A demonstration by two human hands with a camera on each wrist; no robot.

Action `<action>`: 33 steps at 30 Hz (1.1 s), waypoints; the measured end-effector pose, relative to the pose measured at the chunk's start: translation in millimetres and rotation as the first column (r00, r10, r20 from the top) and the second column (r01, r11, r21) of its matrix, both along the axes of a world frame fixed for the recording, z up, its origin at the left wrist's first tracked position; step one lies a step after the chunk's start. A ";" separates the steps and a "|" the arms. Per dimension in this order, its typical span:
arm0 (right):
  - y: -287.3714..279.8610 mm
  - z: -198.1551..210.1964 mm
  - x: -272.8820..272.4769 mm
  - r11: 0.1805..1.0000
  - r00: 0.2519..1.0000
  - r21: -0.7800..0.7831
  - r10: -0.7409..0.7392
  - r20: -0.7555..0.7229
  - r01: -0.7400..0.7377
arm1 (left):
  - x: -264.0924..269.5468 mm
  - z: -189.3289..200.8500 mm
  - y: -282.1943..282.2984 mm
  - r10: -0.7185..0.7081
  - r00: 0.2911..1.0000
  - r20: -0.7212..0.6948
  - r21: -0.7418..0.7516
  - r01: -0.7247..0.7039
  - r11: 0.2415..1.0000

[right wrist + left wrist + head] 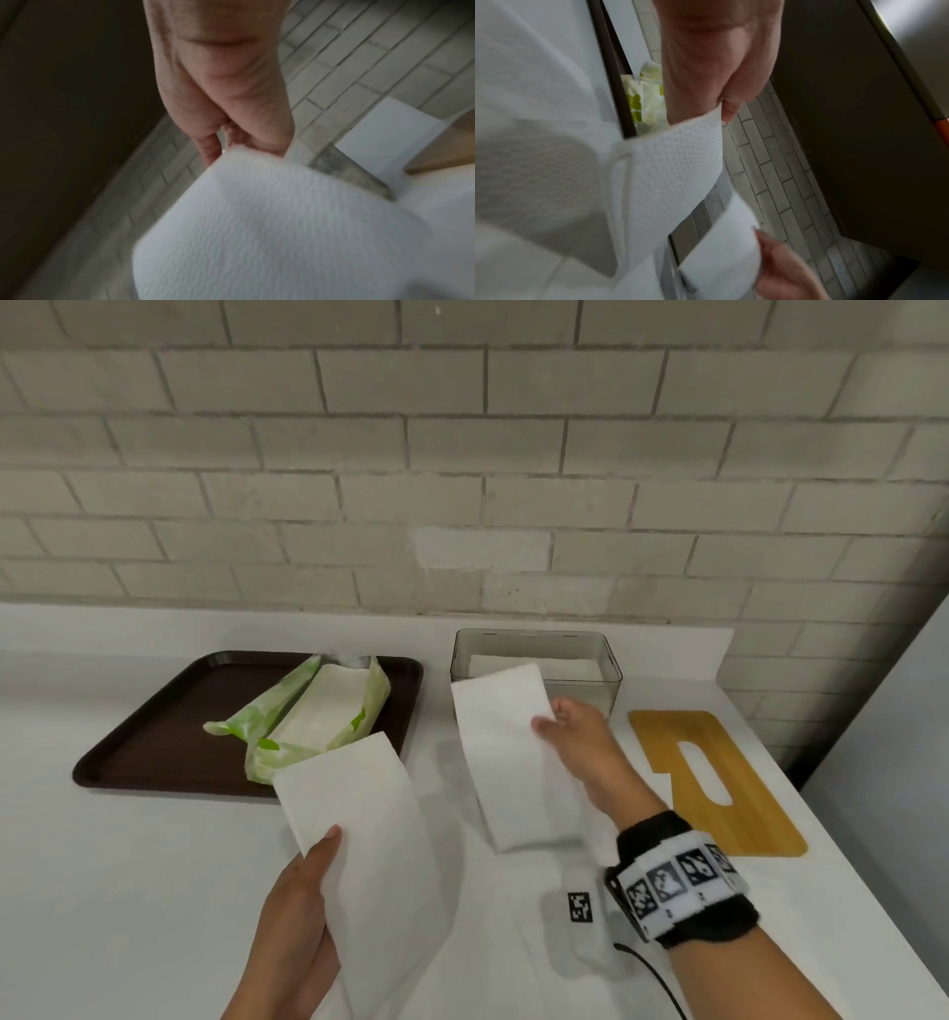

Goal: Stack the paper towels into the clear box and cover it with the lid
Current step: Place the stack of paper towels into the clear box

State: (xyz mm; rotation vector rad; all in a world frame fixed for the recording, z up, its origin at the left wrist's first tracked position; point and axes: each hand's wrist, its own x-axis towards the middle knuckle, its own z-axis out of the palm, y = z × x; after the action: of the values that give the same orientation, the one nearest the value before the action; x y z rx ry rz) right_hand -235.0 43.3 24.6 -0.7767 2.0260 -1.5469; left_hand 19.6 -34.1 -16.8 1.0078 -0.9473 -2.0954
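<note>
Nearest the head camera, the left hand [295,922] pinches a folded white paper towel [354,834] at its near left edge, thumb laid on top and the other fingers hidden beneath, so the sheet stands out over the white counter [128,891] with its far corner overlapping the near edge of the dark brown tray [154,737]. On that tray lies an opened green-and-white wrapper [287,711] with a pack of white towels [328,706] showing inside it. To the right, the right hand [580,742] grips a second paper towel [513,762] by its right edge, thumb above and fingers curled under; the sheet hangs tilted, its far end in front of the near wall of the clear box [611,675], though whether it touches the box is hard to tell. That box sits at the far side of the counter against the grey brick wall [462,454], and white towels [560,666] already lie flat in its bottom. Right of the box, well apart from both hands, the wooden lid [739,793] with a long slot lies flat on the counter. A black wrist strap [683,886] with square printed markers wraps the right wrist, and a small marker tag [580,906] lies on the counter just left of it
</note>
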 end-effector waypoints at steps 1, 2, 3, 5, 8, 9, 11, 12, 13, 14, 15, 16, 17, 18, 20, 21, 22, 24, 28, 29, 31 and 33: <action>8.7 15.8 5.6 0.992 0.997 -0.127 0.013 0.071 -0.004 | -4.9 2.5 -0.2 -0.017 1.000 0.005 -0.007 0.017 1.000; 17.0 31.0 12.3 0.969 0.991 -0.248 0.045 0.126 -0.012 | -10.1 5.7 0.3 -0.038 0.999 0.002 -0.017 0.038 0.999; 25.5 45.1 21.3 0.939 0.983 -0.342 0.081 0.165 -0.020 | -15.5 9.2 1.6 -0.064 0.998 -0.002 -0.031 0.064 0.997; 36.0 60.6 39.5 0.908 0.985 -0.418 0.109 0.134 -0.043 | -27.3 17.8 6.6 -0.117 0.993 -0.006 -0.056 0.117 0.992; 36.3 49.2 64.3 0.958 0.983 -0.284 -0.021 -0.180 -0.031 | -43.0 30.7 16.7 -0.181 0.983 0.003 -0.108 0.181 0.978; 34.6 40.3 69.2 0.974 0.963 -0.227 -0.047 -0.267 -0.016 | -47.5 32.3 19.3 -0.199 0.980 0.009 -0.135 0.199 0.971; 32.8 22.7 73.4 0.992 0.921 -0.120 -0.084 -0.380 0.041 | -54.2 37.3 27.3 -0.215 0.976 0.021 -0.187 0.215 0.959; 32.6 16.4 75.3 0.995 0.906 -0.077 -0.092 -0.413 0.066 | -56.9 39.4 31.0 -0.213 0.977 0.029 -0.213 0.214 0.953; 33.6 12.0 77.3 0.996 0.896 -0.042 -0.092 -0.434 0.082 | -59.3 40.8 34.9 -0.222 0.974 0.042 -0.257 0.226 0.940; 34.4 8.3 78.6 0.996 0.893 -0.029 -0.089 -0.442 0.085 | -61.3 41.7 39.2 -0.238 0.969 0.064 -0.322 0.246 0.914; 35.5 6.1 79.6 0.996 0.899 -0.035 -0.087 -0.430 0.079 | -62.6 41.9 42.7 -0.248 0.965 0.088 -0.392 0.262 0.882; 37.0 5.3 79.9 0.996 0.916 -0.058 -0.089 -0.392 0.072 | -63.7 40.8 44.5 -0.234 0.966 0.111 -0.449 0.258 0.856; 39.0 4.8 79.2 0.994 0.938 -0.086 -0.091 -0.333 0.066 | -64.3 38.9 44.8 -0.206 0.971 0.126 -0.483 0.241 0.842; 41.5 4.5 78.4 0.992 0.963 -0.114 -0.083 -0.257 0.055 | -64.3 38.3 44.2 -0.180 0.975 0.129 -0.506 0.221 0.834; 47.5 5.0 76.0 0.987 0.998 -0.163 -0.004 -0.056 -0.006 | -64.5 36.2 40.8 -0.155 0.981 0.120 -0.535 0.195 0.822; 49.5 5.2 75.1 0.978 0.996 -0.201 0.062 0.057 -0.049 | -64.8 35.8 39.6 -0.142 0.982 0.121 -0.557 0.186 0.809; 51.3 5.1 75.0 0.966 0.982 -0.242 0.125 0.142 -0.088 | -65.5 35.5 38.4 -0.126 0.984 0.126 -0.582 0.176 0.794; 53.8 6.3 77.1 0.950 0.974 -0.291 0.162 0.158 -0.111 | -67.6 36.5 37.7 -0.089 0.989 0.118 -0.617 0.144 0.774; 50.9 4.5 77.1 0.934 0.994 -0.354 0.084 0.068 -0.054 | -72.2 37.6 37.8 -0.042 0.997 0.071 -0.641 0.078 0.764; 50.4 2.7 76.6 0.933 0.994 -0.358 0.077 0.075 -0.045 | -73.0 37.9 37.9 -0.041 0.997 0.065 -0.649 0.073 0.757; 50.3 -3.8 75.6 0.944 0.993 -0.328 0.064 0.097 -0.028 | -74.7 37.1 37.8 -0.048 0.997 0.061 -0.652 0.076 0.754; 52.0 -10.8 74.4 0.966 0.991 -0.252 0.079 0.106 -0.051 | -75.9 37.6 38.9 -0.058 0.997 0.059 -0.636 0.082 0.768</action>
State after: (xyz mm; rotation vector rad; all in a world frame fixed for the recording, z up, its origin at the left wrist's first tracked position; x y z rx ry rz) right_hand -160.6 95.3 13.7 -0.8179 1.7282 -1.7870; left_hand -56.2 4.8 20.9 0.6484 -1.5941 -1.6022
